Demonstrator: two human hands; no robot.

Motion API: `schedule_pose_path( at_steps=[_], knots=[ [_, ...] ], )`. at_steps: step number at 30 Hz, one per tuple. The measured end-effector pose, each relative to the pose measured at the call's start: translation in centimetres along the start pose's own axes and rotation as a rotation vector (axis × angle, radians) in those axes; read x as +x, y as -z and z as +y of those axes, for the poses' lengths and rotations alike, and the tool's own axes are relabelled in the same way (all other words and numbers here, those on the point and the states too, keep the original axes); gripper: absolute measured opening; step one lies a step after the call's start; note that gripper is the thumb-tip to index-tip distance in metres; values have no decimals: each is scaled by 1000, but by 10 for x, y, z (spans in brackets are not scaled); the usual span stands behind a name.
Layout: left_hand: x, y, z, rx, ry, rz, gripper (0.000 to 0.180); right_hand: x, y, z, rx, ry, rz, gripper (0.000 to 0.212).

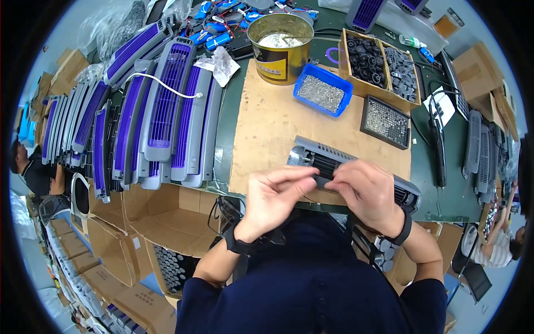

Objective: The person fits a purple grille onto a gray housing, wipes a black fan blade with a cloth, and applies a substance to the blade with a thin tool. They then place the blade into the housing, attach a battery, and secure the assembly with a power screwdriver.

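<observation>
A long grey slotted housing with a black ribbed roller inside (pixel 410 196) lies at the near edge of the cardboard sheet (pixel 261 122). Over its middle, my left hand (pixel 273 199) brings thumb and fingertips together in a pinch. My right hand (pixel 367 192) faces it, fingers curled and closed against the thumb just above the roller. A small dark piece shows between the two sets of fingertips, too covered to name. Thin dark wire hangs below the fingers at the table edge.
Beyond the housing stand a blue tray of small metal screws (pixel 346 96), a black tray of small metal parts (pixel 364 119), a yellow-black tin (pixel 304 58) and a wooden box of black and grey parts (pixel 346 53). Purple-grey panels (pixel 167 100) crowd the left; an electric screwdriver (pixel 439 153) lies right.
</observation>
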State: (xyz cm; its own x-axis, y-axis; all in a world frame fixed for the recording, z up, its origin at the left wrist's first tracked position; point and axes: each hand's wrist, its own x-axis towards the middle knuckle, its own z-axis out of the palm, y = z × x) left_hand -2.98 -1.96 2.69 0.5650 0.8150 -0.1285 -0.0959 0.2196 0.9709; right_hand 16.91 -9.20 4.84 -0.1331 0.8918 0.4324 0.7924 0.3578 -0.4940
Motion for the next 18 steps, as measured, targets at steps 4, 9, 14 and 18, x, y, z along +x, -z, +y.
schedule_pose_path(
  at_steps=[4,9,14,18],
  knots=[
    [19,28,-17,-73,9,125,25,9,25,3,-400,-11,-263,42],
    [49,28,-25,-30,23,109,26,2,35,33,-528,-149,-410,45],
    [60,27,-33,-2,19,15,26,17,49,52,-176,-159,-537,44],
    [53,28,-27,6,107,3,26,17,49,51,12,-233,-637,42]
  ],
)
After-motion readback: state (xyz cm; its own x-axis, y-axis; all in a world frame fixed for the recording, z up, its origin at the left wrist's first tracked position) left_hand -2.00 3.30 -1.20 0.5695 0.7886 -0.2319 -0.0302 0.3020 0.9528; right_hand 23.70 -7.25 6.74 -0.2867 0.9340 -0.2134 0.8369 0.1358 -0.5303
